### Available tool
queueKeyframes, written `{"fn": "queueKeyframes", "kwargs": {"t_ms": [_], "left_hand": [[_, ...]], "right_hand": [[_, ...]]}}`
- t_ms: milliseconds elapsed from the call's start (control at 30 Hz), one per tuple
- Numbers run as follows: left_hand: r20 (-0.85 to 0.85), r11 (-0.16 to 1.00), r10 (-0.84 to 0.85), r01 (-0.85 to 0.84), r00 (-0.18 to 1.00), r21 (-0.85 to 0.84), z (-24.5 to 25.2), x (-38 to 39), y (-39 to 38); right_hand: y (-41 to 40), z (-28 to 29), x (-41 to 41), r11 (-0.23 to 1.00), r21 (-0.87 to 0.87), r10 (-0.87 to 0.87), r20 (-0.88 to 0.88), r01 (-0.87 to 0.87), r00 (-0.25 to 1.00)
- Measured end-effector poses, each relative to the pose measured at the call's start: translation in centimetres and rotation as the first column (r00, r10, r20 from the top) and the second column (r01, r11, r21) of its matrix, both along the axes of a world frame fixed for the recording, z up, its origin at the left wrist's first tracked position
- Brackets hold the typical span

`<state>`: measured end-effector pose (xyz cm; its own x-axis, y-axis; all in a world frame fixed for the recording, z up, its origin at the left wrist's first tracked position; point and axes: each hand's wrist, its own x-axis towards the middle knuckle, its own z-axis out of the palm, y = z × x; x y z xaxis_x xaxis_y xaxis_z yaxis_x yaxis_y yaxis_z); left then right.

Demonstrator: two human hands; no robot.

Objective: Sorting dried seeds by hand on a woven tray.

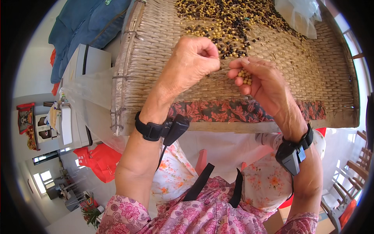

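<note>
Yellow and black beans [230, 17], mixed with bits of dry stalk, lie spread on a woven mat tray [155, 67] with a wooden frame. My left hand [198, 57] is above the mat beside the nearest beans, thumb and forefinger pinched together; whether anything is between the fingertips cannot be told. To its right, my right hand [257, 76] is cupped with the palm partly up and holds a small heap of yellow beans [244, 77] against its curled fingers. A strip of dark cloth with a red leaf pattern [219, 111] runs along the tray's near edge, below both hands.
A clear plastic bag [301, 17] rests on the beans at the upper right. Blue cloth [87, 26] drapes beyond the tray's left side, above a pale cabinet [96, 61]. A red bag [100, 161] is at the lower left, and wooden chairs [356, 169] are at the right.
</note>
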<state>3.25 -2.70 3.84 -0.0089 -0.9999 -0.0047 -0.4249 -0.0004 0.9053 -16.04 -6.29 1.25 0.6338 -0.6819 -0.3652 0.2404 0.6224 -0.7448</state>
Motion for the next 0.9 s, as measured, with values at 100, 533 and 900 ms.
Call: {"fn": "queueKeyframes", "kwargs": {"t_ms": [100,533,900], "left_hand": [[-0.175,0.993,-0.104,0.112,0.979,0.039,1.0,-1.2,0.5],[0.360,0.993,0.078,-0.040,0.930,-0.111,-0.8,-0.3,0.9],[0.645,0.993,0.037,0.045,0.763,-0.110,-2.8,-0.1,1.0]], "right_hand": [[0.2,-0.2,0.2,0.998,0.044,0.040,0.051,-0.042,0.998],[-0.2,-0.7,0.3,0.981,0.187,0.006,0.272,-0.059,0.962],[-0.3,-0.2,0.4,0.952,0.292,-0.046,0.441,-0.094,0.896]]}}
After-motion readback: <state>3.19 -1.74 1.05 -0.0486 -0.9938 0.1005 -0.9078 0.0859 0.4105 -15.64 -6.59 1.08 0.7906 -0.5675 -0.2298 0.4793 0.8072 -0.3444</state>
